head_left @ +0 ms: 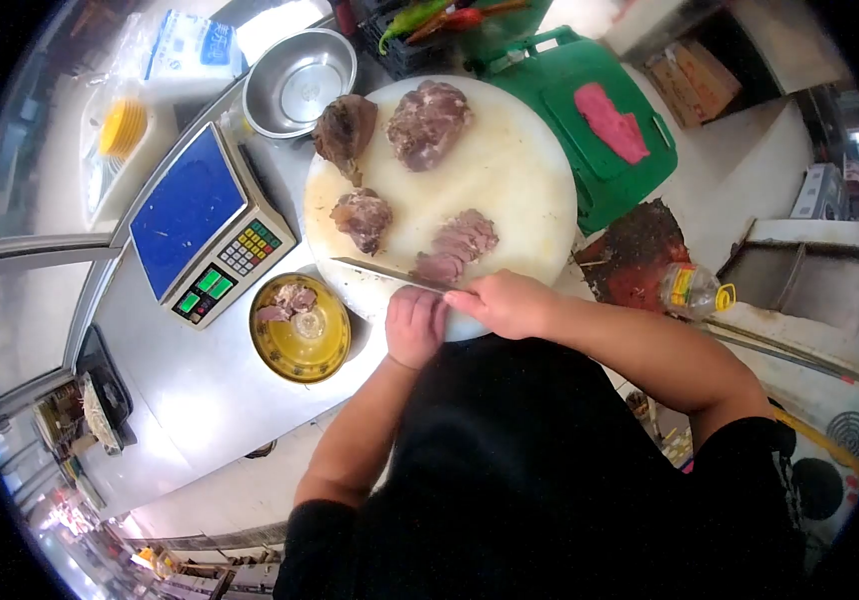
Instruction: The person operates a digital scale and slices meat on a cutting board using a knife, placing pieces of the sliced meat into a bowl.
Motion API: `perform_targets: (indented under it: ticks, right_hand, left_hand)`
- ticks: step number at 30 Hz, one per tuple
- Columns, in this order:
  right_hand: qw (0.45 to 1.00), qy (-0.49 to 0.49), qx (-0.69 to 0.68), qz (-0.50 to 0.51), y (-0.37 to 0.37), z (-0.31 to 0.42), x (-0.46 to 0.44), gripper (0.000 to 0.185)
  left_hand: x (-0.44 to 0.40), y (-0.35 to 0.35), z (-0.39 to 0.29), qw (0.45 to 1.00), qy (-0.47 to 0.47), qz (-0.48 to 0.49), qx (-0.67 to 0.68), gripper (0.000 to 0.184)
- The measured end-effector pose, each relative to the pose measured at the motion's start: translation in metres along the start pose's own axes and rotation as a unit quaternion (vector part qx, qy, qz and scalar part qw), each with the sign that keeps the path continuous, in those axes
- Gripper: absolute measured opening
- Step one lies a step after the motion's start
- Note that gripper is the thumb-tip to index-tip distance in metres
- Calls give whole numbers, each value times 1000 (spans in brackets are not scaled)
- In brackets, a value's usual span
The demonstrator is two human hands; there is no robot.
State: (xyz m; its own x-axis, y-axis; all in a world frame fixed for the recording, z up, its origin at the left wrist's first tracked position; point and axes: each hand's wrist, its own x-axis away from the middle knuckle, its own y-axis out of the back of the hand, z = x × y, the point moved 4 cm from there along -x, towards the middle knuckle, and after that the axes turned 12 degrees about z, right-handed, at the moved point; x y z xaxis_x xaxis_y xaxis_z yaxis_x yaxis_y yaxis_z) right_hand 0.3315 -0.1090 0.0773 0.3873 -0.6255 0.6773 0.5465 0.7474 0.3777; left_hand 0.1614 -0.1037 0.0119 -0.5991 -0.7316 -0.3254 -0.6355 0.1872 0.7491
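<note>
While your right grip (508, 304) clasps a long steel knife (390, 274) and your bunched left grip (417, 328) hides whether it holds anything, pinkish-brown meat slices (465, 238) lie cut toward a round white board's (525, 170) near edge, three brown meat chunks (430, 125) uncut toward its far-left edge.

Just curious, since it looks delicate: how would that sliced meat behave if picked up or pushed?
The sliced meat would probably sag and separate when lifted, since its thin pieces overlap. Pushed, it would likely spread or slide rather than roll, lying low and flat on the round board.
</note>
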Motion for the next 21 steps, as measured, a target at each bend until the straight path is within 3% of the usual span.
perform_targets:
  ticks: [3,5,9,12,18,21]
  right_hand:
    - [999,21,-40,-30,12,9,37,57]
    - [998,-9,-30,-48,10,5,65,56]
    - [999,-27,-35,-5,13,5,90,55]
    - [996,-76,-20,38,15,9,82,48]
    - [998,-43,-39,32,12,13,34,63]
    - [996,-60,-3,65,-1,9,6,54]
  left_hand:
    - [3,-1,1,1000,-22,-20,1,40]
    - [3,-2,-1,1000,3,-9,-1,36]
    - [-4,5,-4,1000,0,5,-21,33]
    - [-6,5,-2,1000,-2,2,-5,34]
    - [-3,1,3,1000,7,10,2,31]
    - [-1,1,3,1000,6,10,-4,30]
